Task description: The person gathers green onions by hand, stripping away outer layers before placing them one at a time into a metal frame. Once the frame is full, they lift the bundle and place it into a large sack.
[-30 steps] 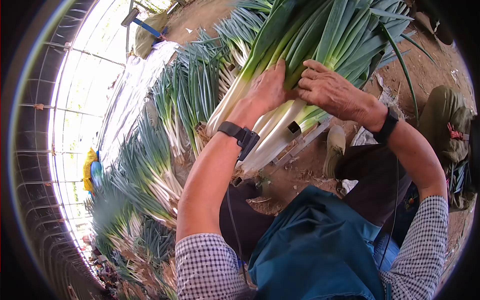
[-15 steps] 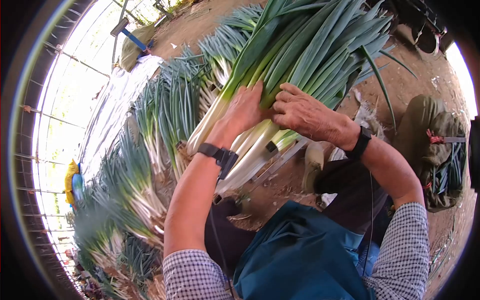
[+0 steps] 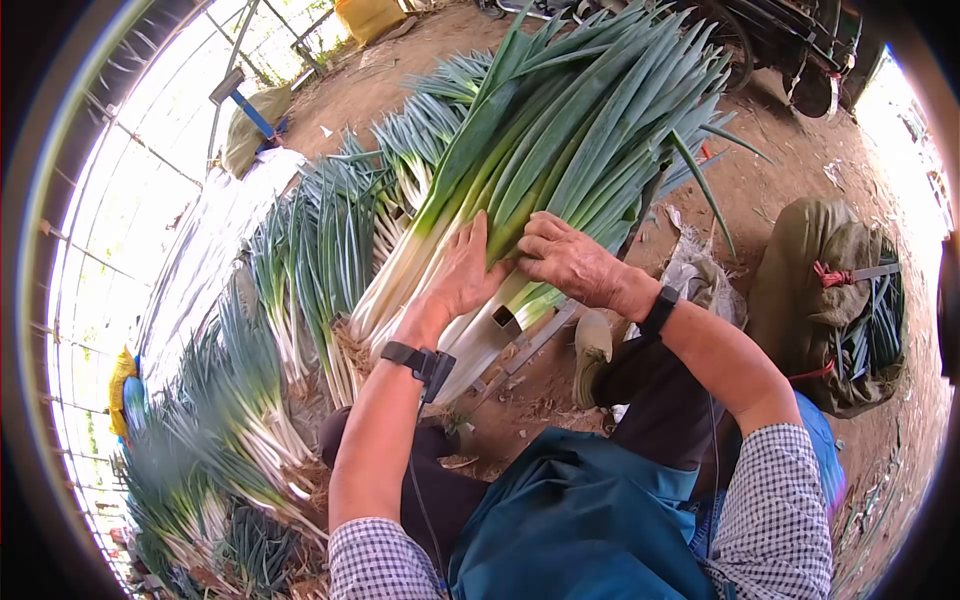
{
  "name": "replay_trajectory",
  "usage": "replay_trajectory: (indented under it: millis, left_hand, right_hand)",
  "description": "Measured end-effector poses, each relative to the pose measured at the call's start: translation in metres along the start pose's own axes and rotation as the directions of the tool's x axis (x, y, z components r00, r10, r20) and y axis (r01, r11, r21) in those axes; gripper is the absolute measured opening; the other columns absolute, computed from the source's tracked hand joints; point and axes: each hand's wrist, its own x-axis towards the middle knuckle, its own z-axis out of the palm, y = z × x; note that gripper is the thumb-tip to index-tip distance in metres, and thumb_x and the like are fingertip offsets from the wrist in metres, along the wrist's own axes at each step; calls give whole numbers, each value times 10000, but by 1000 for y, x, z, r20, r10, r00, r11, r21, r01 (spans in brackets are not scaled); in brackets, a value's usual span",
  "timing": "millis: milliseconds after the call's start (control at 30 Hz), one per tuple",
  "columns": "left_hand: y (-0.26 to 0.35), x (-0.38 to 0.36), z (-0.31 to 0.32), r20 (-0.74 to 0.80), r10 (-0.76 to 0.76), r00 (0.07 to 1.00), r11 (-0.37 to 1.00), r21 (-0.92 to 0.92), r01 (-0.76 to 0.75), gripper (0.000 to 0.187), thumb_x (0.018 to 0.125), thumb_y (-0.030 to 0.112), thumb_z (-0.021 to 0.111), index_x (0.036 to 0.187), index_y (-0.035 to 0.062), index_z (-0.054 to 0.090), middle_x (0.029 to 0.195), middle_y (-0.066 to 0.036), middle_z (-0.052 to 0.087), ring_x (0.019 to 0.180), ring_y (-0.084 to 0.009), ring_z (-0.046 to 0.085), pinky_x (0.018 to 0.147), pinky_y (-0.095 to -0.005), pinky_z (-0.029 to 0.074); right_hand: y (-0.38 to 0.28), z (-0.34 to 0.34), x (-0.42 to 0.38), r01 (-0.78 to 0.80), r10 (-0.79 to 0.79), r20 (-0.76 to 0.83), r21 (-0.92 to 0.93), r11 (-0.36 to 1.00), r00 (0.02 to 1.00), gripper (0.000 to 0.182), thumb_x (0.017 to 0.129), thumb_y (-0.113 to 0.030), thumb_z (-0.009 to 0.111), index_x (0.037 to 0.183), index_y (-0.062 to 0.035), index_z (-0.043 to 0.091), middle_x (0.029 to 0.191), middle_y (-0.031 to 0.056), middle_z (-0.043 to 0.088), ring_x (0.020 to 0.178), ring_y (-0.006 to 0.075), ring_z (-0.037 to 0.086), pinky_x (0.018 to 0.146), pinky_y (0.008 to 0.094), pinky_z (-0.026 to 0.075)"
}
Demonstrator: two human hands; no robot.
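Note:
A large bundle of leeks [image 3: 590, 130] lies in front of me, green leaves pointing away and white stalks toward the lower left. My left hand [image 3: 463, 270] rests on the pale stalks, its fingers extended and spread against them. To its right, my right hand [image 3: 572, 262] has its fingers curled at the bundle where white turns to green; whatever lies between the fingertips is hidden. The two hands nearly touch. Under the stalks shows part of a metal frame [image 3: 535, 348].
More leeks [image 3: 330, 240] lie in rows on the left, beside a white sheet [image 3: 215, 235]. A green sack [image 3: 820, 300] tied with red cord stands at the right. A wheeled vehicle [image 3: 800, 50] is at the upper right, a yellow sack [image 3: 368, 18] at the top.
The view has shifted, so the bundle and both hands appear lower and further left. The left hand's fingers look more spread on the stalks. The right hand stays curled at the bundle.

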Motion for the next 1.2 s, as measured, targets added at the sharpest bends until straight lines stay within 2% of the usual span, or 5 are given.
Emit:
replay_trajectory:
  millis: [267, 500, 633, 900, 1200]
  left_hand:
    - [12, -14, 11, -43, -59, 997, 998, -10, 58, 1262, 774, 578, 811, 1605, -66, 111, 1634, -322, 232, 1536, -446, 197, 1263, -486, 184]
    - [1, -16, 20, -98, -27, 995, 999, -39, 23, 1281, 769, 686, 756, 1599, -72, 142, 1625, -335, 236, 1534, -455, 192, 1261, -498, 167]
    - [5, -13, 19, -111, -29, 993, 998, -64, 22, 1262, 770, 649, 776, 1601, -62, 148, 1621, -333, 247, 1526, -468, 199, 1261, -509, 153]
    - [4, -17, 30, -101, -77, 992, 994, -81, 69, 1219, 787, 556, 806, 1624, -12, 126, 1634, -317, 234, 1530, -479, 175, 1261, -525, 150]
    - [12, -19, 30, -150, -67, 986, 997, 20, 71, 1224, 787, 615, 774, 1597, -65, 157, 1607, -310, 292, 1504, -443, 263, 1251, -513, 188]
  right_hand:
    - [-17, -58, -35, -423, 468, -18, 398, 814, 883, 177, 886, -146, 704, 983, -1, 673, 992, 122, 693, 945, 297, 677, 851, 424, 548]
    - [89, -78, -129, -391, 971, 227, 902, -183, 69, 382, 1014, -332, 651, 912, 36, 659, 793, 106, 688, 648, 165, 681, 587, 327, 575]
    - [179, -79, -127, -98, 999, 10, 995, -14, -40, 340, 1011, -304, 648, 844, -8, 659, 716, 97, 656, 599, 149, 650, 570, 318, 555]
    - [301, -35, -74, -858, 957, -234, 442, 262, 172, 379, 912, -280, 682, 1086, 54, 725, 936, 235, 750, 857, 249, 725, 767, 390, 558]
    - [131, -74, -110, -791, 663, -687, 210, 574, 298, 185, 957, -72, 668, 1126, -12, 711, 1010, 171, 736, 953, 291, 716, 827, 389, 557]
